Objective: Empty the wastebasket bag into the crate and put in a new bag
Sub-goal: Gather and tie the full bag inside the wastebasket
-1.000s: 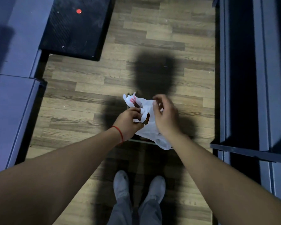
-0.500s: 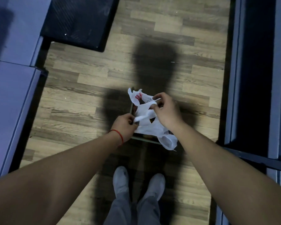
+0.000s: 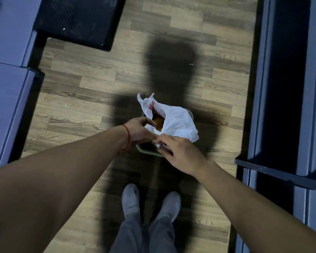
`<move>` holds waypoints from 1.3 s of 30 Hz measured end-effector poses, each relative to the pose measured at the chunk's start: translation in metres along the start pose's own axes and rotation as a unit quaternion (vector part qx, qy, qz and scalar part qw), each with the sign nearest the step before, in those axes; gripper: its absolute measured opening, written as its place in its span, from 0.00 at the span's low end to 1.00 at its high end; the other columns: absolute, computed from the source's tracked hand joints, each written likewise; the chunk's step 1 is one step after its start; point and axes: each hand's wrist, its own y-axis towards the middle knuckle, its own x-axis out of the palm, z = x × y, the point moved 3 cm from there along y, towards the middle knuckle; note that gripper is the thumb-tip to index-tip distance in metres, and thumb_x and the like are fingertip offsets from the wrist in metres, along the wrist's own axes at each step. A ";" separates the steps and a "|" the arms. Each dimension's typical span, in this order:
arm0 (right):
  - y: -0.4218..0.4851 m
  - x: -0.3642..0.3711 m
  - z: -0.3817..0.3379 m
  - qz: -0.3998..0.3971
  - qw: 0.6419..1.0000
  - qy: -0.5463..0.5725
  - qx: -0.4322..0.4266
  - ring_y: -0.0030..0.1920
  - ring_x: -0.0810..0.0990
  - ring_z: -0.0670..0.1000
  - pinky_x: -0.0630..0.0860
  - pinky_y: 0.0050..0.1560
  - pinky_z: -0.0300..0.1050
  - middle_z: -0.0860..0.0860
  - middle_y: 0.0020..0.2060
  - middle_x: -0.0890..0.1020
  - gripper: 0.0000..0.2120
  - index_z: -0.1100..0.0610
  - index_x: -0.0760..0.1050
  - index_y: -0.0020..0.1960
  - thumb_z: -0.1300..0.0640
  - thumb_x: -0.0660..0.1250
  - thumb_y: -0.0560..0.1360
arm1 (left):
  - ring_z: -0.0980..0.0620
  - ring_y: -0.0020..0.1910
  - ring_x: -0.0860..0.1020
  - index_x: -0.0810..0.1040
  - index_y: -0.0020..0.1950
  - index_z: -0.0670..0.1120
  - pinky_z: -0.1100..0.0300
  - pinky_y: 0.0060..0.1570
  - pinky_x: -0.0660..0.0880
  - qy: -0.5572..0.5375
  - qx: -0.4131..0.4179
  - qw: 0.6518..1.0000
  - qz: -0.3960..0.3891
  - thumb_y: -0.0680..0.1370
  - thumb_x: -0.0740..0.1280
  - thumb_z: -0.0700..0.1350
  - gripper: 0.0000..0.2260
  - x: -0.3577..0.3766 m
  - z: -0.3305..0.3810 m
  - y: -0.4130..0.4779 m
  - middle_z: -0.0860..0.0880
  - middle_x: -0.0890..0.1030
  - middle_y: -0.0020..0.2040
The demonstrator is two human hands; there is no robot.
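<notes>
A white plastic bag (image 3: pixel 177 121) with red print sits in a small green wastebasket (image 3: pixel 147 151) on the wood floor in front of my feet. Its mouth gapes and something orange-brown shows inside. My left hand (image 3: pixel 140 130), with a red string on the wrist, grips the bag's near-left edge. My right hand (image 3: pixel 177 152) pinches the bag's near edge over the basket's front rim. Most of the basket is hidden under the bag and my hands.
A black crate (image 3: pixel 80 21) lies on the floor at the upper left. Grey-blue cabinets (image 3: pixel 5 73) run along the left side. Dark shelving (image 3: pixel 285 88) lines the right. My own shadow falls across the floor past the basket.
The bag has spread open wider over the basket. My right hand has dropped from the bag's top to its near edge, close to my left hand.
</notes>
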 end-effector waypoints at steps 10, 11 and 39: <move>0.073 -0.002 0.040 -0.235 0.959 -0.059 0.149 0.63 0.73 0.52 0.48 0.76 0.56 0.51 0.56 0.80 0.12 0.53 0.74 0.57 0.56 0.53 0.80 | 0.49 0.52 0.79 0.80 0.45 0.49 0.52 0.55 0.77 0.230 0.101 0.967 0.039 0.66 0.78 0.40 0.12 0.001 -0.001 0.008 0.49 0.80 0.50; 0.077 0.002 0.048 -0.258 0.948 -0.062 0.174 0.62 0.74 0.52 0.52 0.74 0.55 0.51 0.53 0.81 0.14 0.54 0.76 0.55 0.57 0.53 0.81 | 0.50 0.51 0.78 0.79 0.45 0.48 0.55 0.52 0.77 0.256 0.127 0.957 0.055 0.66 0.78 0.40 0.12 0.000 0.001 0.010 0.50 0.80 0.49; 0.080 -0.005 0.069 -0.237 0.945 -0.053 0.221 0.41 0.79 0.55 0.73 0.39 0.49 0.55 0.37 0.81 0.11 0.56 0.79 0.41 0.56 0.61 0.77 | 0.45 0.52 0.80 0.79 0.59 0.44 0.52 0.57 0.77 0.414 0.165 0.891 0.089 0.79 0.64 0.49 0.14 0.012 -0.006 0.043 0.43 0.82 0.53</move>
